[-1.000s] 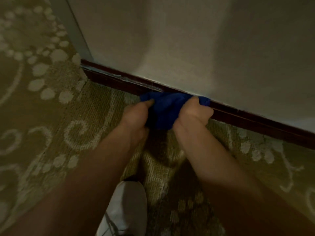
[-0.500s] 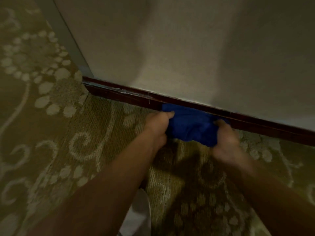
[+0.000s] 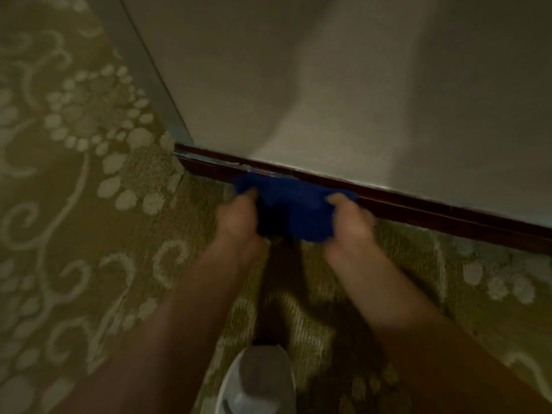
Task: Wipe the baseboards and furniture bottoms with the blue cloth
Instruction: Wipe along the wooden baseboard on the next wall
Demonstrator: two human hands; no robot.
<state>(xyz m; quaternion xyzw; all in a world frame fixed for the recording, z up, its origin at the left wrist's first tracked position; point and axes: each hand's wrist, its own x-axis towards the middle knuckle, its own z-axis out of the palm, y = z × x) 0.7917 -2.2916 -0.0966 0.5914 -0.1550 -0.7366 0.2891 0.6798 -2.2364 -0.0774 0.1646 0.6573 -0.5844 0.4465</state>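
A white shoe (image 3: 258, 380) is seen nearest, planted on the patterned carpet (image 3: 74, 234). Beyond it, the blue cloth (image 3: 291, 209) is gripped at its ends by the left hand (image 3: 237, 218) and the right hand (image 3: 349, 225), fingers curled round it. The cloth is pressed against the dark baseboard (image 3: 433, 209) below the pale wall (image 3: 358, 85).

Open carpet (image 3: 89, 204) left of and behind cloth; wall (image 3: 328, 85) and baseboard (image 3: 448, 216) block ahead, white shoe (image 3: 257, 380) near below, corner edge (image 3: 149, 79) at upper left.
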